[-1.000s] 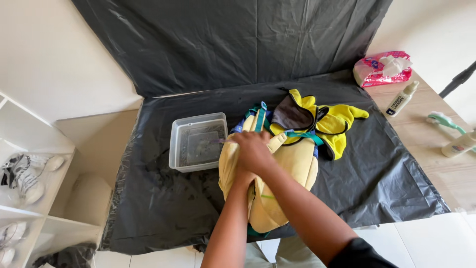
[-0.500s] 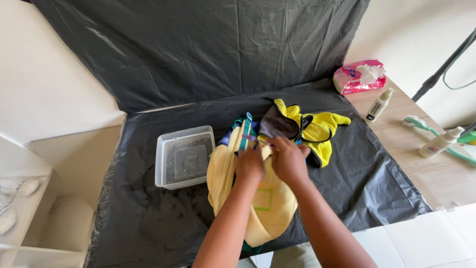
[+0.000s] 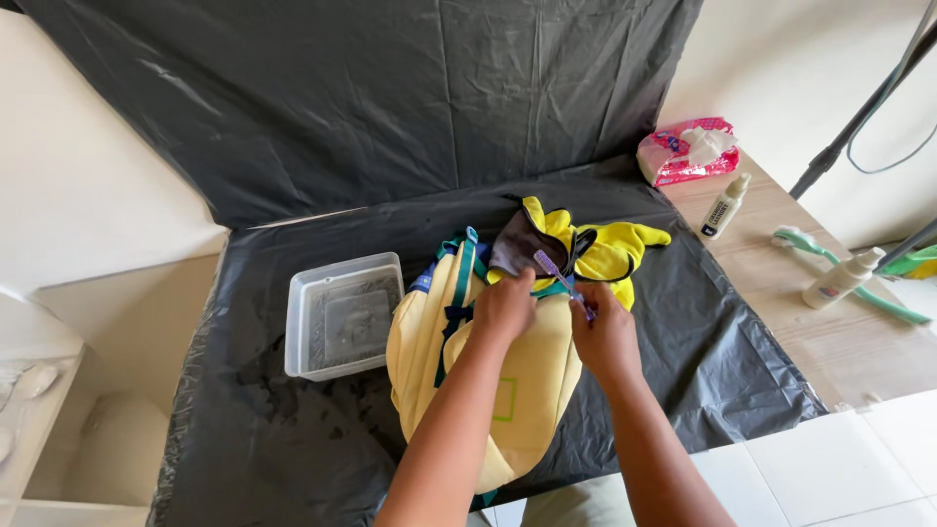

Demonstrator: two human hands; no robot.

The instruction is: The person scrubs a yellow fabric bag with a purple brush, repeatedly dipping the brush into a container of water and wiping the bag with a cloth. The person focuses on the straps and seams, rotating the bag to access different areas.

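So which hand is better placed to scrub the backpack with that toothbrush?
Probably the right hand: it grips the purple toothbrush at the yellow backpack top. The left hand presses flat, steadying it.

Wall: a cream wall (image 3: 781,68) stood at 1 o'clock, another pale wall (image 3: 88,195) at 10 o'clock.
Backdrop: a black plastic sheet (image 3: 390,107) hung at 12 o'clock and ran down over the work surface.
Table: a light wooden table (image 3: 800,312) showed at 3 o'clock, bare beside the sheet.
Floor: white tiles (image 3: 839,468) lay at 5 o'clock.
Furniture: a white shelf unit (image 3: 49,410) stood at 8 o'clock.
Stand: dark tripod legs (image 3: 859,117) leaned at 2 o'clock.
Light: soft, even daylight, with faint shadows.
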